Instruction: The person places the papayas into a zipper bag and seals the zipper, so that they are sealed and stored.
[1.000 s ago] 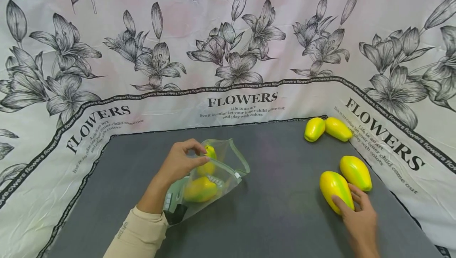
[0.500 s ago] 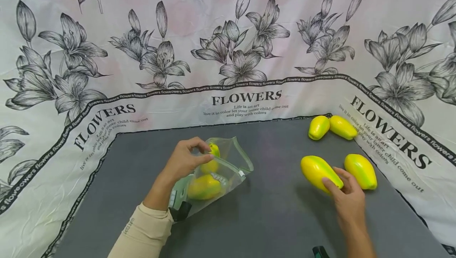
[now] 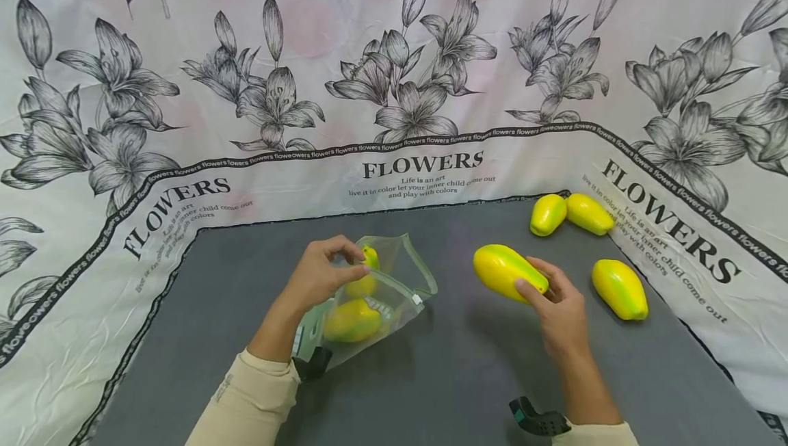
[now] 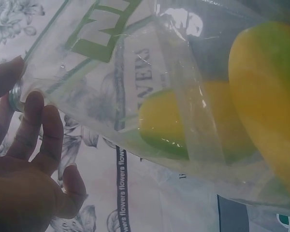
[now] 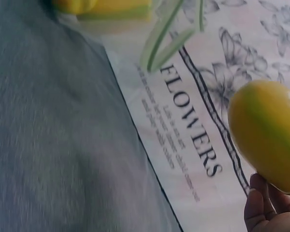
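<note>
My left hand (image 3: 317, 273) pinches the green-edged rim of a clear zip bag (image 3: 394, 261), whose mouth gapes to the right. Inside it lie yellow-green papayas; the lower papaya (image 3: 352, 321) shows plainly, the upper papaya (image 3: 362, 283) partly behind my fingers. In the left wrist view the bag's plastic (image 4: 101, 82) stretches away from my fingertips. My right hand (image 3: 561, 306) grips another papaya (image 3: 506, 270) by its narrow end. It is held above the table, right of the bag and apart from it. The right wrist view shows this papaya (image 5: 266, 130) over my fingers.
One papaya (image 3: 620, 289) lies on the grey table (image 3: 455, 377) at the right. Two more, a papaya (image 3: 548, 215) and a papaya (image 3: 589, 213), sit side by side at the back right corner. Flower-printed cloth (image 3: 295, 111) borders the table at the back and sides.
My right hand has lifted a papaya from beside the one at the right and carried it left towards the bag. My left hand keeps its pinch on the bag, nearly still.
</note>
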Motion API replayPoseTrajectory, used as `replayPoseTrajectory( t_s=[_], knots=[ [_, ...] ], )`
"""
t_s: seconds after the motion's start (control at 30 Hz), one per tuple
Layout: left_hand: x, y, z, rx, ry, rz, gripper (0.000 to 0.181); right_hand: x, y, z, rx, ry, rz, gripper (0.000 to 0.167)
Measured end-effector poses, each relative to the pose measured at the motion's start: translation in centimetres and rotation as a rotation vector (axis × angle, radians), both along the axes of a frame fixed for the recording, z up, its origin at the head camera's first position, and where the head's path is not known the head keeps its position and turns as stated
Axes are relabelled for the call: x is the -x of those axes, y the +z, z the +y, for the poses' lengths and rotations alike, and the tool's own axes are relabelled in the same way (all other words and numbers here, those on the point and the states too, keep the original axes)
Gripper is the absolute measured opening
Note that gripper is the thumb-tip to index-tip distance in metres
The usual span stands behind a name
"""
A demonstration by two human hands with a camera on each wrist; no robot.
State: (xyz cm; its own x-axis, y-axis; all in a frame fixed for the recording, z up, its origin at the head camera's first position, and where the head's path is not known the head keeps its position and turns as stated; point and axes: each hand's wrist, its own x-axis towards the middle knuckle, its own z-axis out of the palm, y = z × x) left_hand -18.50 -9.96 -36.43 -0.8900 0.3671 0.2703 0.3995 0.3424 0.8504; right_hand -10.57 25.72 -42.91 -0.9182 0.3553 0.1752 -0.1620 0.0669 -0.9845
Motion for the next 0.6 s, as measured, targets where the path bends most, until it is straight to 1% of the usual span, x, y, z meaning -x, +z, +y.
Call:
replayPoseTrajectory(
  t_s=[0.07,0.23,0.37,0.6],
  knots=[
    [0.0,0.1,0.1,-0.003,0.0,-0.004,0.012,0.4,0.2,-0.6,-0.018,0.022,0.009,0.046],
    [-0.1,-0.2,0.2,0.008,0.003,-0.005,0.012,1.1,0.6,-2.2,-0.031,0.095,0.036,0.048],
    [-0.1,-0.2,0.2,0.0,-0.003,-0.004,0.013,1.8,0.7,-3.3,-0.034,0.135,0.062,0.047],
    [0.1,-0.4,0.2,0.002,-0.001,-0.013,0.012,3.1,0.8,-5.2,-0.04,0.201,0.079,0.048]
  ],
)
